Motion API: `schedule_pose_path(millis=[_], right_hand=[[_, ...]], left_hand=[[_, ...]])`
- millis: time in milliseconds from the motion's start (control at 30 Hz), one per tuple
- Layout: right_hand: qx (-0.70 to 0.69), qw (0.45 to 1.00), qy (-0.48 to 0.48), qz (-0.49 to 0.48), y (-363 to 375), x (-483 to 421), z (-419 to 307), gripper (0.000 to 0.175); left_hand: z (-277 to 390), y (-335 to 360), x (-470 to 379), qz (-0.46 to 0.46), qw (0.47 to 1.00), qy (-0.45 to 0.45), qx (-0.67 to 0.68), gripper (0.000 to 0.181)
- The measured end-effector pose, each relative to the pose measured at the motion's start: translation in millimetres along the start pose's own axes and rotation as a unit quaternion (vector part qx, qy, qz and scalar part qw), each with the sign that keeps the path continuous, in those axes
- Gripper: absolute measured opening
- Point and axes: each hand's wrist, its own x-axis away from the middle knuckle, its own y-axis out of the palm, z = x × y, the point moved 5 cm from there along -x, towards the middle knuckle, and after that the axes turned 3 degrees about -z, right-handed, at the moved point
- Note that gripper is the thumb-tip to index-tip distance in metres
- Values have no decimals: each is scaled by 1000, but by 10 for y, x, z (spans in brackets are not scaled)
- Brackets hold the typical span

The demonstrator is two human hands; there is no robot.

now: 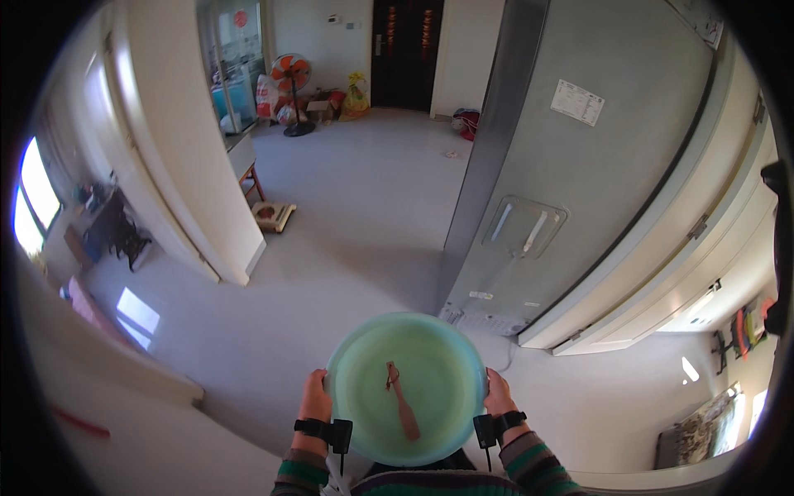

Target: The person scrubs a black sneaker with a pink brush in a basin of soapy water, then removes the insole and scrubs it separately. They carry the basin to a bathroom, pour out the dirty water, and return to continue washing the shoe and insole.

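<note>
A round, light green plastic basin (434, 347) is held level in front of my body. My left hand (315, 400) grips its rim on the left side, and my right hand (498, 394) grips the rim on the right. Inside the basin lies a reddish wooden paddle (406, 415) with a cord loop at its handle end. Whether there is water in the basin I cannot tell. Each wrist wears a black strap with a small box and a cable.
To the right stands the grey back panel of a refrigerator (521, 161), beside an open white door (664, 279). A wall end (205, 186) stands left. Farther off are a low boxed appliance (273, 216), an orange fan (291, 80), bags (355, 99) and a dark door (406, 56).
</note>
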Motion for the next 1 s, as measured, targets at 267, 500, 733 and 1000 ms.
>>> schedule_pose_path(millis=[267,500,733,1000], right_hand=[[319,921,-209,-79,1455,-2798,-539,32],[56,980,139,-130,2711,-5142,-485,37],[-1,986,45,-159,3505,-6872,-1235,28],[-279,940,198,5,3924,-8771,-2220,29]], left_hand=[[-45,-113,-2315,75,995,-57,26,12],[-341,-413,-4196,55,992,-96,55,13],[-890,-206,-6794,-35,943,-176,282,38],[-595,608,-9785,-4,851,-354,389,32]])
